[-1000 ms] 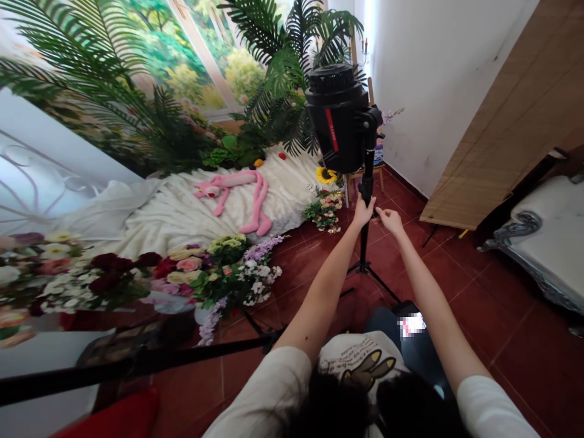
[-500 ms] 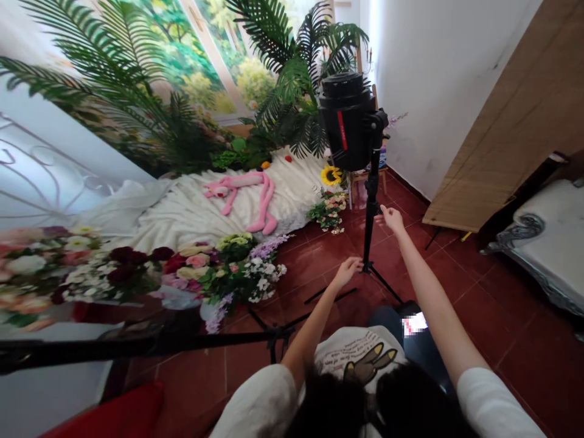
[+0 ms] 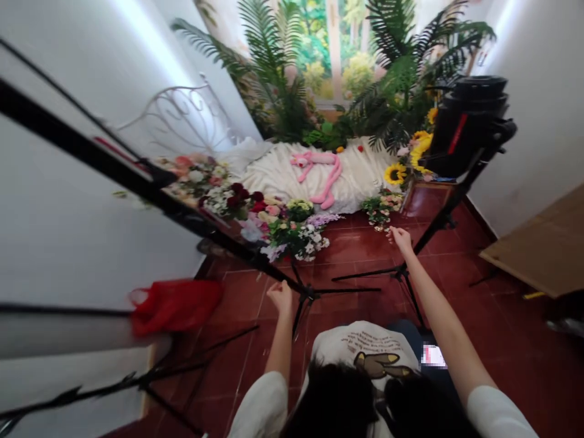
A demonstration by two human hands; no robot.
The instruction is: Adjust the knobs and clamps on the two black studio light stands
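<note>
My left hand point(image 3: 280, 295) is raised over the red tiles, fingers curled together, just left of the tripod of a black light stand point(image 3: 306, 294). What it holds, if anything, is too small to tell. Farther right, my right hand point(image 3: 400, 238) reaches forward with its fingers pinched, beside the pole of the stand that bears a black studio light point(image 3: 469, 125). No object shows clearly in that pinch. Beyond both hands, a pink plush toy point(image 3: 329, 176) lies on a cream cloth point(image 3: 269, 176), with flower bouquets point(image 3: 292, 231) along its front edge.
Another black pole point(image 3: 114, 176) slants across the left side. A red bag point(image 3: 177, 304) sits at the left. Palm plants point(image 3: 401, 67) stand at the back, sunflowers point(image 3: 395, 174) right of the cloth, and a brown panel point(image 3: 542, 237) at the right.
The view has turned left, bringing the red bag and more of the slanted pole into sight. My hands are farther apart; my left hand has moved away from the studio light's stand.
</note>
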